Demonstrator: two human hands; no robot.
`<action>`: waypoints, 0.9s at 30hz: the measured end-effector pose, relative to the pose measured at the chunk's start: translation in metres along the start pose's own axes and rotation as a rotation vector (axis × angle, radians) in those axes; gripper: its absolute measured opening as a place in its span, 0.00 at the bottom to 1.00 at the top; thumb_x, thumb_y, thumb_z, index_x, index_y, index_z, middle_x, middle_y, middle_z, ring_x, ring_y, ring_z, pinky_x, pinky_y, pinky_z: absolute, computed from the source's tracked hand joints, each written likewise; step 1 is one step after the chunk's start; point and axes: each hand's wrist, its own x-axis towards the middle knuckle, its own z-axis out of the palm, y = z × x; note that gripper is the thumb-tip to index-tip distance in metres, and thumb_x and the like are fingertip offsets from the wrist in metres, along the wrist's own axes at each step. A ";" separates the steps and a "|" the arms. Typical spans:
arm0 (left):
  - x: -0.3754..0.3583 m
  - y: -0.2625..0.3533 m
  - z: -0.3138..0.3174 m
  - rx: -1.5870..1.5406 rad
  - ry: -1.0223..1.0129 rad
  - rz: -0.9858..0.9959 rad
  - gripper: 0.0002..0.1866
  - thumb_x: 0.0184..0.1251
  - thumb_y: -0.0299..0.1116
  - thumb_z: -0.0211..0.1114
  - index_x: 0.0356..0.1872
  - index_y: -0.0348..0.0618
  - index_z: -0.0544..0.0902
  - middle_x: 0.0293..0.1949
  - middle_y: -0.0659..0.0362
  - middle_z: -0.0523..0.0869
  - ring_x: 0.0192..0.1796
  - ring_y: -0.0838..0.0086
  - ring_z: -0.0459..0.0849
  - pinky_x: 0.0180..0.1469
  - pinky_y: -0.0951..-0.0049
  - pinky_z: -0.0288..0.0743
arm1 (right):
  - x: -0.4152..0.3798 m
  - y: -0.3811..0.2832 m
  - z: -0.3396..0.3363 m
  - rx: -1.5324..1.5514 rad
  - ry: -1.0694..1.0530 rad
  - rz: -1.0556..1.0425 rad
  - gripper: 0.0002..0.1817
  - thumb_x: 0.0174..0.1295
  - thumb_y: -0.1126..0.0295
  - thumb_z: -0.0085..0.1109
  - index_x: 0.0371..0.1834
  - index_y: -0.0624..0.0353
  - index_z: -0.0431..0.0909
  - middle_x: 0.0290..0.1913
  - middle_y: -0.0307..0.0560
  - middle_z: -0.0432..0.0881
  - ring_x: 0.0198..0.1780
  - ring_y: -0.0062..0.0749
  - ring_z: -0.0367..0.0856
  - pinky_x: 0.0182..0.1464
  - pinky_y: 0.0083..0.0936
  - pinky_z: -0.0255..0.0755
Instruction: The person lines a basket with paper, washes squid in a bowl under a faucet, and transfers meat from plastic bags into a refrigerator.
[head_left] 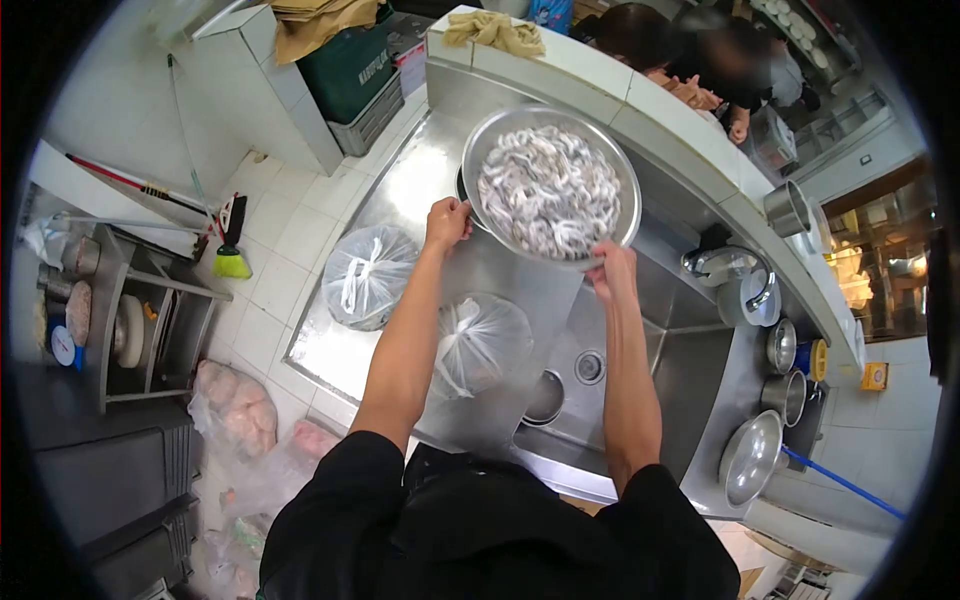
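Note:
A wide stainless steel bowl is filled with small, pale grey-and-white seafood pieces that look like squid or baby octopus. My right hand grips its near rim, fingers closed. At the bowl's left edge, my left hand is closed on the rim. The bowl is over the steel counter and the sink's far corner, and a dark round rim peeks out beneath its left side. Two knotted clear plastic bags stand on the counter: one bag left of my left forearm, the other bag between my arms.
The sink basin with its drain lies under my right arm. A faucet, metal pots and a large bowl line the right side. Filled plastic bags sit on the left floor. Other people are beyond the tiled ledge.

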 end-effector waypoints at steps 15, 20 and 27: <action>-0.072 0.027 -0.031 -0.703 -0.262 -0.191 0.33 0.70 0.56 0.48 0.67 0.43 0.60 0.58 0.50 0.72 0.52 0.53 0.77 0.51 0.52 0.76 | 0.027 0.001 0.082 -0.226 0.107 0.028 0.13 0.49 0.72 0.55 0.34 0.72 0.76 0.28 0.53 0.80 0.24 0.37 0.80 0.20 0.30 0.73; -0.061 0.048 -0.034 -0.679 -0.177 -0.087 0.38 0.64 0.61 0.53 0.65 0.45 0.60 0.58 0.51 0.71 0.50 0.56 0.78 0.49 0.52 0.77 | 0.057 0.010 0.101 -0.228 0.063 -0.014 0.15 0.45 0.77 0.53 0.36 0.75 0.75 0.32 0.59 0.80 0.28 0.45 0.82 0.25 0.41 0.80; -0.017 0.058 -0.033 -0.427 0.133 -0.041 0.19 0.62 0.31 0.47 0.50 0.29 0.71 0.40 0.46 0.83 0.36 0.59 0.85 0.30 0.61 0.84 | 0.072 -0.003 0.131 -0.167 -0.272 0.212 0.24 0.55 0.70 0.45 0.56 0.69 0.65 0.49 0.60 0.77 0.46 0.53 0.80 0.51 0.55 0.73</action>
